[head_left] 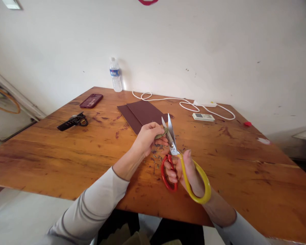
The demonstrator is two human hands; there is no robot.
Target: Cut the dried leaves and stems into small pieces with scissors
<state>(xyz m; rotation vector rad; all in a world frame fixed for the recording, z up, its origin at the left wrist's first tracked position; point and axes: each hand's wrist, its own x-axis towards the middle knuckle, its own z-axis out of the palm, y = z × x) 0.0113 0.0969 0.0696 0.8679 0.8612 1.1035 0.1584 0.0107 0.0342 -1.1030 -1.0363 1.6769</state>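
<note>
My left hand (146,139) pinches a thin olive-green piece (162,134), perhaps cloth or leaf; its exact kind is unclear. Through the handles of a pair of scissors (172,148), one loop red and the other yellow, go the fingers and thumb of my right hand (191,170). The blades stand apart and point away from me, right beside the green piece at my left fingertips. Whether they touch it I cannot tell. Small dark greenish clippings (156,160) lie scattered on the wooden table (97,160) under both hands.
Two maroon sheets or folders (145,110) lie beyond my hands. To the left are a phone (91,101) and a black object (72,121). A water bottle (115,76) stands near the wall. A white cord (165,99), a remote control (203,117) and a red scrap (247,124) lie right.
</note>
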